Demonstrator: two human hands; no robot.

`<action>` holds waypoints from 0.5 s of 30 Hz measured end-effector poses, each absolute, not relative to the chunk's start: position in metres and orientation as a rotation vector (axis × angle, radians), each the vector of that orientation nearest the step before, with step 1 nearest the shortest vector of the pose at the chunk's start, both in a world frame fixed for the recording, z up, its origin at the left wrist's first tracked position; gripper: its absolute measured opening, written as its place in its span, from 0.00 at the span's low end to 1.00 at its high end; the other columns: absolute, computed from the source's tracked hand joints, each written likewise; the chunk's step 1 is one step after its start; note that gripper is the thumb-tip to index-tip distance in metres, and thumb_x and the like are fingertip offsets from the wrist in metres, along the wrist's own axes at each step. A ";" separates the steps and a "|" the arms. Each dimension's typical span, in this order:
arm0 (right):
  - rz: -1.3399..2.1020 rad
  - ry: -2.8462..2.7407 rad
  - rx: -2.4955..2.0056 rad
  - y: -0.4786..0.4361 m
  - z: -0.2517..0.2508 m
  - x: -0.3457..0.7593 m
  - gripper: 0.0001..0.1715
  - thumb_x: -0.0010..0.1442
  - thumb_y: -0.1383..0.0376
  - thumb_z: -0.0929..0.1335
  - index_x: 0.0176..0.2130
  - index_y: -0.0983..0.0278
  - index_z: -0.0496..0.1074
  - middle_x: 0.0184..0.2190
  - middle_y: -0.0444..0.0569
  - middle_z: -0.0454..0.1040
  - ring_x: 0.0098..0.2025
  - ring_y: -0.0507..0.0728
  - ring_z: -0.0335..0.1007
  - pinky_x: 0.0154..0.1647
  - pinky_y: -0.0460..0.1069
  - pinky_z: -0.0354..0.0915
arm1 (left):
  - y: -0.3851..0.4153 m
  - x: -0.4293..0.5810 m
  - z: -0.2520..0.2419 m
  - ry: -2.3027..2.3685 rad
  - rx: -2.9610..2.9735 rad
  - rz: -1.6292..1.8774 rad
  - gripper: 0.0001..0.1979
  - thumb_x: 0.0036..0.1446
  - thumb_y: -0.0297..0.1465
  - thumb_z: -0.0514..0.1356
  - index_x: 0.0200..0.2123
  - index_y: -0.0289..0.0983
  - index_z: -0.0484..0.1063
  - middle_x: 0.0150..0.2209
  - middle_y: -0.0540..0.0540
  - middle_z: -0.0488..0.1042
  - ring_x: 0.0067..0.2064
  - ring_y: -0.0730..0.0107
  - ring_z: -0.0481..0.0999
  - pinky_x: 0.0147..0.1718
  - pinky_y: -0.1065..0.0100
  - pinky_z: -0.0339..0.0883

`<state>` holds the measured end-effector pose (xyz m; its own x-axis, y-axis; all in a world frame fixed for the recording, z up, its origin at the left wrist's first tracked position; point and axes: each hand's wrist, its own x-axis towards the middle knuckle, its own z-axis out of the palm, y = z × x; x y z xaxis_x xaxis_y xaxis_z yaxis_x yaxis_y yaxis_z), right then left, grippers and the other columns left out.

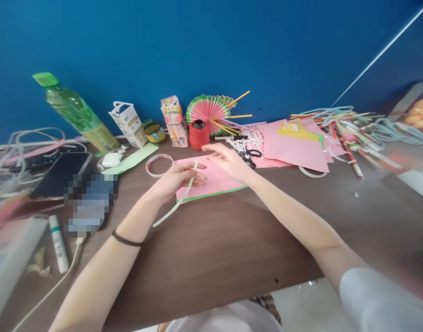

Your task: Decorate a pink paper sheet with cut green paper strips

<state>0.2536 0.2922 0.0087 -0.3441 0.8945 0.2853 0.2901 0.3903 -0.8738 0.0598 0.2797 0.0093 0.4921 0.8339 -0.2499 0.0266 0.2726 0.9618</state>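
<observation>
Over a pink sheet (218, 177) with a green edge, my left hand (179, 179) has a narrow whitish strip (170, 213) across its fingers. The strip looks like double-sided tape; its long end curves down toward the table. My right hand (228, 162) hovers above the same sheet, fingers stretched out and holding nothing visible. Just beyond its fingertips stands a red thread spool (199, 137). A roll of tape (159, 165) lies left of my left hand. Black-handled scissors (250, 156) lie behind my right wrist, partly hidden by it.
A pink-and-green paper fan (208, 112) leans by the blue wall. Bottle (82, 115), milk carton (130, 124) and decorated box (175, 122) stand at the back left. Phones (61, 175) and a marker (59, 244) lie left; pink papers (294, 147) and tangled strips (353, 129) lie right.
</observation>
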 end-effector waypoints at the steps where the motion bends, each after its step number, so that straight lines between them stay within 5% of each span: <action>1: 0.950 -1.837 -1.035 0.292 0.010 0.253 0.14 0.57 0.66 0.63 0.44 0.63 0.69 0.47 0.51 0.71 0.46 0.54 0.68 0.49 0.54 0.63 | 0.279 0.060 0.009 0.915 1.179 0.656 0.14 0.51 0.30 0.60 0.43 0.33 0.72 0.32 0.43 0.78 0.34 0.67 0.77 0.43 0.62 0.68; 8: 1.005 -1.845 -1.066 0.286 0.013 0.248 0.08 0.52 0.62 0.68 0.28 0.65 0.68 0.28 0.45 0.73 0.31 0.52 0.68 0.37 0.50 0.64 | 0.275 0.065 0.011 0.872 1.306 0.525 0.14 0.52 0.36 0.60 0.39 0.33 0.73 0.34 0.41 0.78 0.37 0.64 0.77 0.45 0.60 0.66; 15: 1.070 -1.693 -1.069 0.296 0.006 0.257 0.11 0.52 0.60 0.67 0.26 0.65 0.66 0.23 0.43 0.69 0.27 0.50 0.64 0.33 0.49 0.63 | 0.273 0.073 0.011 0.989 1.372 0.614 0.11 0.52 0.36 0.59 0.29 0.33 0.71 0.26 0.44 0.77 0.32 0.66 0.76 0.42 0.61 0.67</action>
<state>0.2566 0.2962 0.0063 -0.2798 0.9378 0.2057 0.2166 0.2704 -0.9381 0.0729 0.2734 0.0113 0.4864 0.8466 -0.2159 0.1817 0.1437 0.9728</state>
